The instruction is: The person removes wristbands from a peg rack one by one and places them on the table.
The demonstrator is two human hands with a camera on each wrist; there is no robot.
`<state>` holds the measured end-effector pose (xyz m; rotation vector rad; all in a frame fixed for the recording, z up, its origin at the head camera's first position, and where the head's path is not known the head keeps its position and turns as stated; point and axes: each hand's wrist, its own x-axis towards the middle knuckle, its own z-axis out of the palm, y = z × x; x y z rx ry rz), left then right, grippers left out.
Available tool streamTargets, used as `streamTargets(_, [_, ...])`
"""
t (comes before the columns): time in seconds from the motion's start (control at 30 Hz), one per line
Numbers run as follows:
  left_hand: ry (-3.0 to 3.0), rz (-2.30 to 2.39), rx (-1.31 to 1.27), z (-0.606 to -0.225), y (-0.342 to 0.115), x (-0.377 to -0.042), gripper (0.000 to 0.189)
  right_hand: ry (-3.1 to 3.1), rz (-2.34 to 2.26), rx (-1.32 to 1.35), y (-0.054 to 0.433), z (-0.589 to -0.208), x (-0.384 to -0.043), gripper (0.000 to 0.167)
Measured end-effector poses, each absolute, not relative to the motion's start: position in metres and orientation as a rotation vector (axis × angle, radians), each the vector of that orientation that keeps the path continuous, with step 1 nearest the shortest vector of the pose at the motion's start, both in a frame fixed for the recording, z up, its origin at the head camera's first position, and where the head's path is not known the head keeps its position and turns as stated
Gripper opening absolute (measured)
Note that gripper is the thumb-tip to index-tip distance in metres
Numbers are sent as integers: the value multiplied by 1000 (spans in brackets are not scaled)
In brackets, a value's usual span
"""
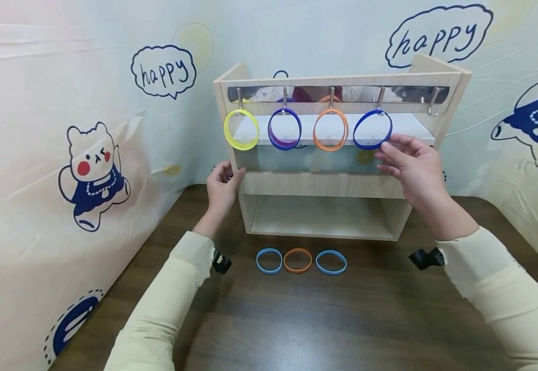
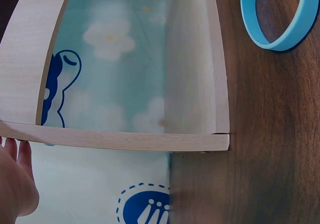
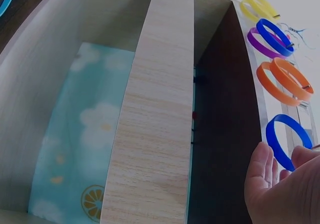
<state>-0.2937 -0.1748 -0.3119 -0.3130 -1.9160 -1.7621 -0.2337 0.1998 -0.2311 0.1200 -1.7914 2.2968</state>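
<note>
A dark blue wristband point(image 1: 367, 148) hangs from the fourth hook of a metal strip on a light wooden shelf point(image 1: 324, 184). My right hand point(image 1: 413, 167) pinches its lower right edge between thumb and fingertips; the right wrist view shows the blue band point(image 3: 281, 155) at the thumb. With my left hand point(image 1: 223, 188) I hold the shelf's left side panel, fingers behind it and thumb at the front edge. To the left hang yellow bands point(image 1: 227, 136), a blue band point(image 1: 299, 126) with a purple one, and orange bands point(image 1: 316, 136).
The fifth hook point(image 1: 433, 101) at the right end carries no band. On the dark wooden table point(image 1: 306, 319), before the shelf, lie a light blue band point(image 1: 269, 272), an orange band point(image 1: 298, 271) and another light blue band point(image 1: 331, 273). A printed cloth point(image 1: 88, 77) surrounds the table.
</note>
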Motion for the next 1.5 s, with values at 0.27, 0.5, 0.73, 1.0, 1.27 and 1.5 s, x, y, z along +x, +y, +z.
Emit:
streamTargets(0.27, [-1908, -1768, -327, -311, -175, -293, 34, -1684, 2373, 170, 196, -229, -233, 45])
streamTargets(0.5, [-1920, -1772, -324, -312, -175, -293, 35, -1635, 2395, 208, 195, -229, -231, 42])
streamTargets(0.73, [-1909, -1761, -337, -312, -175, -293, 34, -1627, 2410, 209, 195, -227, -228, 50])
streamTargets(1.0, [-1888, -1774, -331, -318, -177, -302, 31, -1610, 2393, 197, 196, -222, -226, 50])
streamTargets(1.27, [-1879, -1742, -321, -333, -182, -319, 38, -1607, 2390, 160, 198, -218, -224, 52])
streamTargets(1.5, [-1878, -1768, -322, -331, -182, -317, 38, -1542, 2417, 182, 200, -214, -220, 54])
